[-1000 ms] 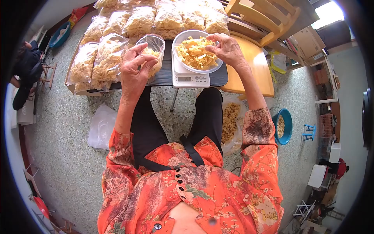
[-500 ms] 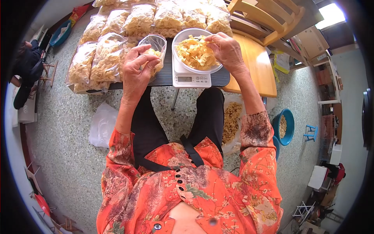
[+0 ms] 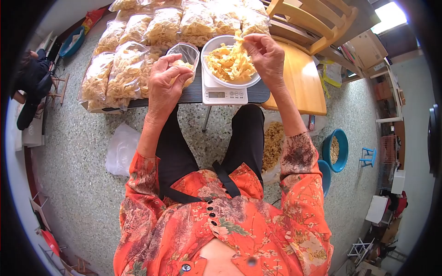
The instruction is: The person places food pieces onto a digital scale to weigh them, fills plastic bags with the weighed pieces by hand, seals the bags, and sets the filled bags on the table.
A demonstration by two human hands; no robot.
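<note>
A white bowl (image 3: pixel 208 73) full of pale yellow dried flakes (image 3: pixel 223 64) sits on a white kitchen scale (image 3: pixel 212 87). Above its right side, my right hand (image 3: pixel 266 60) pinches a few flakes, with a strip sticking up from the fingertips. My left hand (image 3: pixel 166 83) is closed at the near side of a clear plastic bag (image 3: pixel 189 51), whose mouth gapes beside the bowl. Some flakes show inside that bag, partly hidden by my fingers. What the scale's display reads is too small to make out.
Filled bags (image 3: pixel 126 69) crowd the dark table's left and far side. A wooden chair (image 3: pixel 317 23) stands at the right. On the floor are an open sack of brown pieces (image 3: pixel 272 145), a teal basin (image 3: pixel 340 156) and a white plastic bag (image 3: pixel 122 149). Another person (image 3: pixel 34 78) is at far left.
My right hand has lifted a little from the bowl, raising flakes between its fingertips. My left hand stays at the plastic bag, shifted only slightly.
</note>
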